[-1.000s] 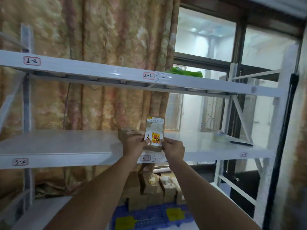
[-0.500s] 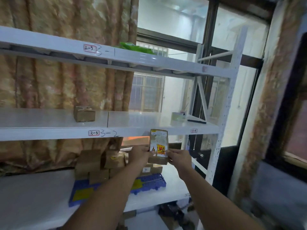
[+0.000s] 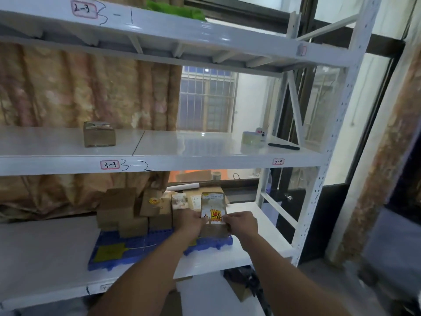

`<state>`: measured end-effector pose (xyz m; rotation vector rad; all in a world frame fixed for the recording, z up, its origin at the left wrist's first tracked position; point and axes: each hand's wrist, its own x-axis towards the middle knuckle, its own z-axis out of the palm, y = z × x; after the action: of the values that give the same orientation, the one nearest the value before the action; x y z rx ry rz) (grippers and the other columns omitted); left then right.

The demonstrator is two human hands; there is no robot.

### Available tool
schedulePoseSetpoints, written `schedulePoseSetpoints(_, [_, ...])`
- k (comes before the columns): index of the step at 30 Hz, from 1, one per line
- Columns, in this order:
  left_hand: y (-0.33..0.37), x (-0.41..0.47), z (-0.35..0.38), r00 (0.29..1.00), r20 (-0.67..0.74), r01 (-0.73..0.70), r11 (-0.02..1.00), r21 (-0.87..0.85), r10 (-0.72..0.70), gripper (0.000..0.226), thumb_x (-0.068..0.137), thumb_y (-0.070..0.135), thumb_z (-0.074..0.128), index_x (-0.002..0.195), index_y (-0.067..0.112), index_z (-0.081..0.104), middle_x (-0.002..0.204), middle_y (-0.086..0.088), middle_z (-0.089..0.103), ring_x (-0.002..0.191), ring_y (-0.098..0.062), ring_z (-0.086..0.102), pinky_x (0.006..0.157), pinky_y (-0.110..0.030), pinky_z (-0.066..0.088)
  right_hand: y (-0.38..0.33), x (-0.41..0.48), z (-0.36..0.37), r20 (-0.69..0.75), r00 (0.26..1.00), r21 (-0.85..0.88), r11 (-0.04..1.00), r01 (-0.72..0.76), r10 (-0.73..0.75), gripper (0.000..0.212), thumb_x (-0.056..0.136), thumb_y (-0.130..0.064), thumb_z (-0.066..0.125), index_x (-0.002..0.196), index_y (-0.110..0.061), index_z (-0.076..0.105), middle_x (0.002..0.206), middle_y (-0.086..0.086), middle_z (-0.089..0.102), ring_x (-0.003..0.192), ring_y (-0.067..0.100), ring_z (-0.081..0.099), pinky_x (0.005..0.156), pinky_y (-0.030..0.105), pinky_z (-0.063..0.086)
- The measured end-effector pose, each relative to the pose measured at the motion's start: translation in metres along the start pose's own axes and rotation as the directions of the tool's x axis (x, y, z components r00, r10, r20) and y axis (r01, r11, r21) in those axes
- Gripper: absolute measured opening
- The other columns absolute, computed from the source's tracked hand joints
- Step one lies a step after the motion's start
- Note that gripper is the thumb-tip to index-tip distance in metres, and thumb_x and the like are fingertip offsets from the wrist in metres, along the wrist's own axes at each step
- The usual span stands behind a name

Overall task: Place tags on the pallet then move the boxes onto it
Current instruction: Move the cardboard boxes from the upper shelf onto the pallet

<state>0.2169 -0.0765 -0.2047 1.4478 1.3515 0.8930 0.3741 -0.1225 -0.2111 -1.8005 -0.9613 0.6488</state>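
head view: left hand [image 3: 190,221] and right hand [image 3: 242,224] pinch upright box [image 3: 213,206] over blue pallet [image 3: 141,247], stacked boxes [image 3: 127,210] beside

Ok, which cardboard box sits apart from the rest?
The small box alone on the middle shelf, above the 3-3 label; the others are stacked on the pallet below, or, the labelled box, held at its right end.

You're in a small storeroom/whse: white steel rack [image 3: 205,166] w/ hand-numbered slot labels [image 3: 109,165], cardboard boxes [image 3: 116,208] stacked on a blue pallet [image 3: 136,252].
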Motion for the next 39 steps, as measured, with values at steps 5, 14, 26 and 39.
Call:
schedulePoseSetpoints(5, [-0.012, 0.064, 0.003, 1.0, 0.008, 0.01, 1.0, 0.023, -0.01, 0.015, 0.086, 0.02, 0.077, 0.087, 0.005, 0.075, 0.084, -0.012, 0.07, 0.089, -0.031, 0.069, 0.085, -0.047, 0.06, 0.002, 0.058, 0.028, 0.035, 0.999, -0.061, 0.998, 0.01, -0.008, 0.023, 0.083, -0.036, 0.078, 0.095, -0.017, 0.082, 0.084, 0.002, 0.078, 0.079, 0.02, 0.074, 0.085, 0.042, 0.061])
schedulePoseSetpoints(14, [-0.037, 0.164, 0.01, 0.998, -0.006, 0.061, 0.996, 0.068, -0.061, 0.019, 0.094, 0.014, 0.064, 0.076, 0.019, 0.07, 0.095, -0.013, 0.071, 0.094, -0.032, 0.067, 0.089, -0.052, 0.058, 0.002, 0.143, 0.069, 0.101, 0.995, -0.149, 0.988, 0.03, -0.015, 0.027, 0.091, -0.038, 0.071, 0.106, -0.018, 0.079, 0.097, 0.0, 0.077, 0.083, 0.012, 0.07, 0.074, 0.024, 0.056])
schedulePoseSetpoints(26, [-0.049, 0.22, 0.04, 0.981, -0.191, 0.076, 0.983, 0.165, -0.043, 0.017, 0.097, 0.022, 0.062, 0.103, 0.012, 0.074, 0.096, -0.006, 0.072, 0.089, -0.027, 0.067, 0.083, -0.042, 0.057, 0.02, 0.22, 0.115, 0.239, 0.969, -0.214, 0.97, 0.112, -0.059, 0.025, 0.098, -0.026, 0.057, 0.111, -0.018, 0.076, 0.103, 0.002, 0.075, 0.088, 0.016, 0.067, 0.073, 0.029, 0.053])
schedulePoseSetpoints(39, [-0.065, 0.263, 0.059, 0.961, -0.269, 0.127, 0.969, 0.213, -0.066, 0.023, 0.103, 0.018, 0.051, 0.107, 0.008, 0.072, 0.116, -0.016, 0.067, 0.105, -0.029, 0.059, 0.09, -0.032, 0.045, 0.036, 0.26, 0.137, 0.284, 0.954, -0.23, 0.96, 0.161, -0.092, 0.031, 0.098, -0.031, 0.058, 0.12, -0.016, 0.073, 0.114, 0.003, 0.074, 0.094, 0.016, 0.061, 0.073, 0.027, 0.042])
